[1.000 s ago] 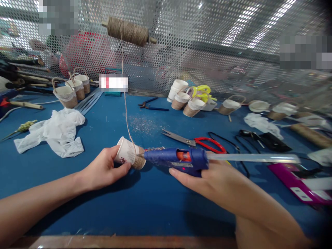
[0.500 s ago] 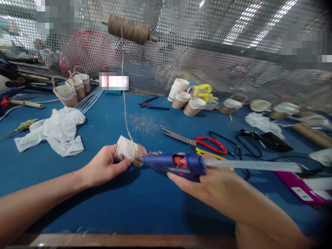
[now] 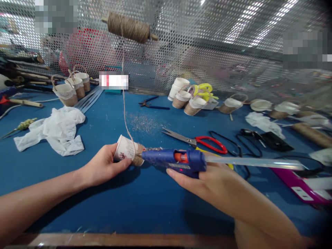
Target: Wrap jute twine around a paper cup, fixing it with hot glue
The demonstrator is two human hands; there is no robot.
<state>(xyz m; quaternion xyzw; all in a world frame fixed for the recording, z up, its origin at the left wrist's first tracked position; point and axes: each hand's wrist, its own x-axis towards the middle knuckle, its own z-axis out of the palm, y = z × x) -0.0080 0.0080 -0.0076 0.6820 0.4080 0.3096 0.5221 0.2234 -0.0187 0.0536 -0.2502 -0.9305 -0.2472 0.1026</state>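
Observation:
My left hand [image 3: 105, 167] grips a white paper cup [image 3: 125, 151] lying on its side, its base end wound with jute twine [image 3: 138, 156]. A strand of twine [image 3: 123, 90] runs up from the cup to a spool [image 3: 128, 28] hung on the mesh wall. My right hand [image 3: 207, 178] is closed round a blue hot glue gun [image 3: 176, 160], its nozzle touching the twine-wrapped part of the cup. A clear glue stick [image 3: 254, 162] sticks out of the gun's back toward the right.
Red-handled scissors [image 3: 199, 140] lie just behind the gun on the blue table [image 3: 145, 204]. Crumpled white plastic [image 3: 55, 129] is at left, finished twine-wrapped cups [image 3: 68, 90] at back left and back centre [image 3: 190, 102]. Black cords [image 3: 233, 143] and a magenta box [image 3: 301, 185] are at right.
The glue gun dipped slightly and came back up, its tip staying at the cup. The cup and my left hand have barely moved.

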